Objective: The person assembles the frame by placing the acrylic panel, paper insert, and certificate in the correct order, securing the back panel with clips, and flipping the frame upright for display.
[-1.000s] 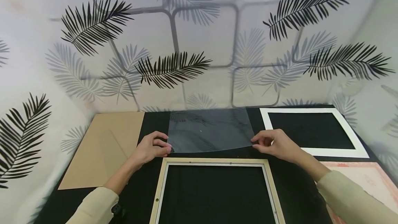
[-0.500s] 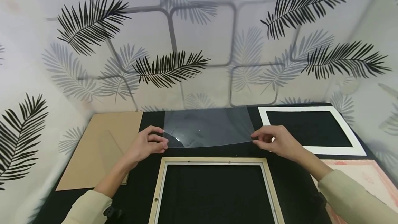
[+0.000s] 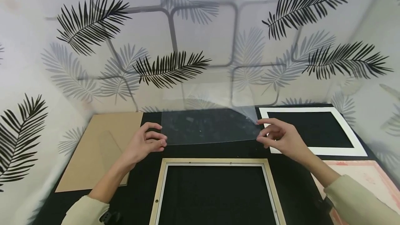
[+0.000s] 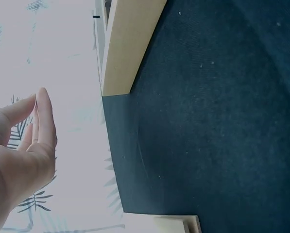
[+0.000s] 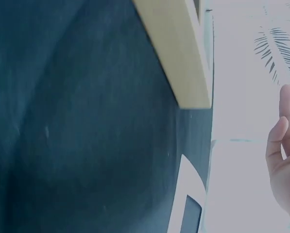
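A thin clear plastic sheet [image 3: 206, 127] hangs above the black table, with its near edge just beyond a pale wooden picture frame [image 3: 215, 161]. My left hand [image 3: 147, 141] pinches the sheet's left edge between thumb and fingers. At the opposite edge, the fingers and thumb of my right hand [image 3: 282, 136] hold the sheet, which bends near the fingertips. The sheet itself can hardly be made out in the wrist views; there my left hand [image 4: 30, 145] and right hand [image 5: 285, 155] appear at the outer sides, near the wooden frame [image 4: 127, 53].
Brown board [image 3: 90, 148] lies at left, with a smaller translucent piece on it. A white mat [image 3: 337, 153] with a rectangular opening lies at back right. Nearer is a pinkish sheet [image 3: 359, 176]. Leaf-patterned fabric [image 3: 200, 37] rises behind the table.
Both hands have risen slightly with the plastic sheet. The left hand has shifted left, the right hand a little right and up, and the sheet's far right part now bends upward.
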Available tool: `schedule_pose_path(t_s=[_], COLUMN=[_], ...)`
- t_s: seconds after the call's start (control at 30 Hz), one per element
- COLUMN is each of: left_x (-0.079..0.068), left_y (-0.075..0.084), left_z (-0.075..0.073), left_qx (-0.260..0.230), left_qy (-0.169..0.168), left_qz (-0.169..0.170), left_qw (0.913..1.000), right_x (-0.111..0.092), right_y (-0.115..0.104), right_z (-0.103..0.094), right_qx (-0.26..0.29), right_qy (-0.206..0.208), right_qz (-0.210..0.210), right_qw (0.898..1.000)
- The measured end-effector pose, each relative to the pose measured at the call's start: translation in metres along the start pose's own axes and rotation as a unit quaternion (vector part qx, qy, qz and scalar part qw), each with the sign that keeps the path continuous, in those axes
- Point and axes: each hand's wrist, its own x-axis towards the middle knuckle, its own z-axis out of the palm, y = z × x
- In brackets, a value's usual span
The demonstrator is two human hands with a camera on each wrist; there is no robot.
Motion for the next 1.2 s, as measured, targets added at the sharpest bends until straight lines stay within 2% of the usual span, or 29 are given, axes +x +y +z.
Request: schedule_pose_path(t_s=[0.1, 0.2, 0.33, 0.57, 0.73, 0.97, 1.2], left_x=[-0.001, -0.001, -0.004, -0.004, -0.005, -0.011, -0.015], left_y=[0.001, 0.001, 0.001, 0.000, -0.001, -0.007, -0.012], left_z=[0.003, 0.007, 0.009, 0.008, 0.006, 0.003, 0.003], left_qx=[-0.006, -0.012, -0.019, -0.023, -0.016, 0.001, -0.002], left_qy=[-0.004, -0.012, -0.013, -0.013, -0.021, -0.050, -0.082], left_qz=[0.002, 0.001, 0.001, 0.011, 0.007, -0.017, -0.018], left_qw=[1.0000, 0.9999, 0.9997, 0.9996, 0.9996, 0.9986, 0.9965], right_x=[0.000, -0.002, -0.003, 0.001, 0.002, -0.008, -0.017], right_y=[-0.004, -0.007, -0.008, -0.004, 0.000, 0.004, 0.005], right_z=[0.000, 0.001, 0.003, 0.002, 0.003, 0.005, 0.005], right_qx=[0.056, 0.105, 0.129, 0.154, 0.176, 0.148, 0.126], right_qy=[0.012, 0.018, 0.015, 0.007, -0.023, -0.052, -0.074], right_qz=[0.047, 0.111, 0.166, 0.169, 0.172, 0.189, 0.197], right_qw=[0.997, 0.988, 0.978, 0.973, 0.969, 0.969, 0.969])
